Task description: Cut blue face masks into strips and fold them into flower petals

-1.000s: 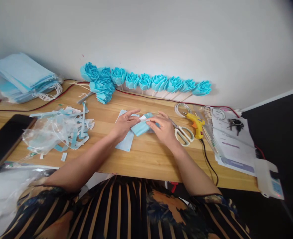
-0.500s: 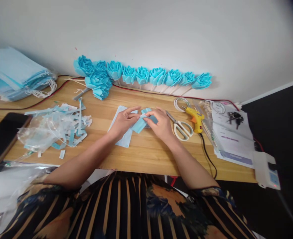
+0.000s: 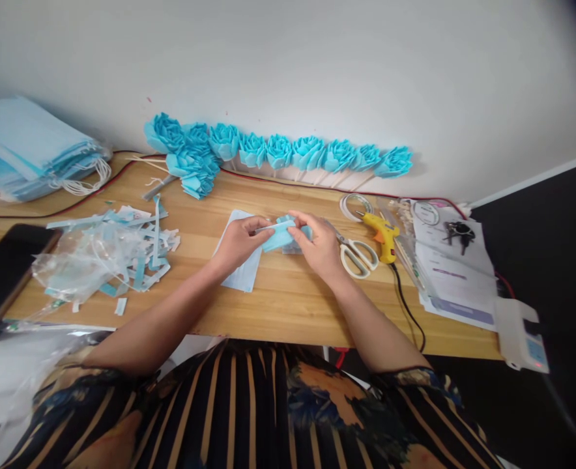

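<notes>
1. Head view: here's your left grip (image 3: 240,245), thumb and fingers pinching the left end of the folded blue fabric (image 3: 278,236).
2. Your right grip (image 3: 319,246) has the other end, thumb and fingers closed on it too.
3. That fabric sits right between them, over the tabletop (image 3: 283,309).
4. A flat blue sheet (image 3: 244,276) lies partly under your left grip; scissors (image 3: 351,246) rest just beside your right, near the yellow glue gun (image 3: 384,235).

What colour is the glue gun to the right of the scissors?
The glue gun is mostly yellow, as the head view, the only one, shows.
</notes>
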`<state>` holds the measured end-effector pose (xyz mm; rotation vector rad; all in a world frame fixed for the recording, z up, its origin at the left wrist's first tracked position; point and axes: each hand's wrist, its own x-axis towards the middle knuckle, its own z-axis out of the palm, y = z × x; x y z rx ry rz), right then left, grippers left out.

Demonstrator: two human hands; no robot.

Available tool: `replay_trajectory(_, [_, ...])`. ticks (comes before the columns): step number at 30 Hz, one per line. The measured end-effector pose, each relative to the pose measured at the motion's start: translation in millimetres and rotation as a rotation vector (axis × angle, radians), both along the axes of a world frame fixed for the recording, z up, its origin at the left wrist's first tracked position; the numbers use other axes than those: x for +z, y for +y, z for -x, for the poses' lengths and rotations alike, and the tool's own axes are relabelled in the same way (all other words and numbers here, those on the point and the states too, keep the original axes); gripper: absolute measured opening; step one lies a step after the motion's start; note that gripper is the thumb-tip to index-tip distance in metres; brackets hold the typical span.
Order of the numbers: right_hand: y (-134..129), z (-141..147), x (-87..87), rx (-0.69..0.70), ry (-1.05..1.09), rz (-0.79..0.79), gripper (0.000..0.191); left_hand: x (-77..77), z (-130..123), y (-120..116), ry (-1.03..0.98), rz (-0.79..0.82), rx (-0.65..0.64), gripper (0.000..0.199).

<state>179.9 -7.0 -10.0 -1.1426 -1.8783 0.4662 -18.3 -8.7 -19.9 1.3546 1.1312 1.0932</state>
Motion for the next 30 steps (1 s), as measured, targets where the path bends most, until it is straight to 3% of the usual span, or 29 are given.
replay_trajectory(8, [-2.7,1.5,4.3,0.056,0.089,0.177,0.036,2.7,-0.9,-2.2,0.051,-0.062,-0.023,0.021])
replay_trajectory(12, [-2.5,3.0,2.3,0.084,0.098,0.180,0.018,2.3,-1.4,-2.1,0.043,-0.078,-0.065,0.020])
replay_trajectory(30, [-3.6,3.2,3.9,-0.048,0.116,0.117,0.019,6.7,-2.1,-3.0,-0.005,-0.036,-0.022,0.023])
